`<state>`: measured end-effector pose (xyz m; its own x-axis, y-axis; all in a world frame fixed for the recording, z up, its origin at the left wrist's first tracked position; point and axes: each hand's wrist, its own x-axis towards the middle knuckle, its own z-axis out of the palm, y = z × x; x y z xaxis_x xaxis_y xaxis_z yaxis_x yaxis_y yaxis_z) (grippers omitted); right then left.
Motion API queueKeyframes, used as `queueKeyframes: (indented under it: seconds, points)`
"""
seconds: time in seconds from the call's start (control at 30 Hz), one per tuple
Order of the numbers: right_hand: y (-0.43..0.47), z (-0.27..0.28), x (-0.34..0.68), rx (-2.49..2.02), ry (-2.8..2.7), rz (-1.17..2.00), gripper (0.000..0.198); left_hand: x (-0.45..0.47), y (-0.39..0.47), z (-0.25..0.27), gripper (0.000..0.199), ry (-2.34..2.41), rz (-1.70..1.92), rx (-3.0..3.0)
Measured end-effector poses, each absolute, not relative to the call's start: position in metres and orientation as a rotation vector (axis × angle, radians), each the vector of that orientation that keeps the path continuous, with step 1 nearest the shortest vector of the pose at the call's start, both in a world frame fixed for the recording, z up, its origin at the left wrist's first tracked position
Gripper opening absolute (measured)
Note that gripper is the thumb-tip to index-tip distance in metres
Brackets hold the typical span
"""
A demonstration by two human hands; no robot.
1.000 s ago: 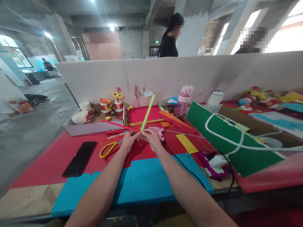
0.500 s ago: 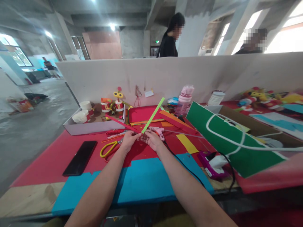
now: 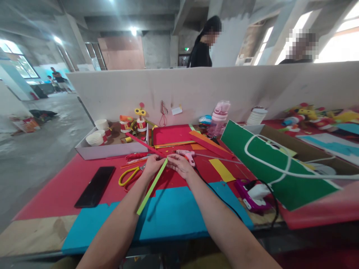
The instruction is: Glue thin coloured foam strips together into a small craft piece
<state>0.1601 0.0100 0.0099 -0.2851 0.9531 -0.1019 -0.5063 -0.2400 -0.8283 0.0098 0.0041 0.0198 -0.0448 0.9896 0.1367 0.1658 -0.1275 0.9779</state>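
My left hand (image 3: 153,164) and my right hand (image 3: 179,165) meet over the red-covered table, fingers pinched at the spot where two narrow paper strips cross. From there the red paper strip (image 3: 140,141) points away to the upper left. The lime green paper strip (image 3: 152,185) slants down toward me, beside my left forearm and over the blue sheet (image 3: 174,213). My fingertips hide the exact join. Yellow-handled scissors (image 3: 129,176) lie left of my left hand. A pink glue gun (image 3: 188,156) rests just behind my right hand.
A black phone (image 3: 95,186) lies at the left, with a box (image 3: 112,152) of paper cups and figures behind it. On the right are a purple power strip (image 3: 254,201), a yellow paper piece (image 3: 222,170) and a green-sided box (image 3: 269,168) with a white cable.
The lime green strip has swung from pointing up and away to pointing down toward me. Both hands keep their pinch in nearly the same place; the red strip's far end rose slightly.
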Motion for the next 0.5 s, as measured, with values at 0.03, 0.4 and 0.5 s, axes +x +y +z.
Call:
queueKeyframes:
  seconds: [0.03,0.4,0.5]
  points:
    - [0.0098,0.0105,0.1600,-0.764,-0.843,1.738,0.034,0.0097,0.0044,0.0196,0.027,1.320,1.265,1.413]
    - [0.0124,0.0068,0.1576,-0.761,-0.829,1.717,0.035,0.0115,0.0009,0.0250,0.029,1.356,1.249,1.451]
    - [0.0119,0.0063,0.1562,-0.762,-0.849,1.685,0.036,0.0122,0.0013,0.0237,0.030,1.324,1.260,1.400]
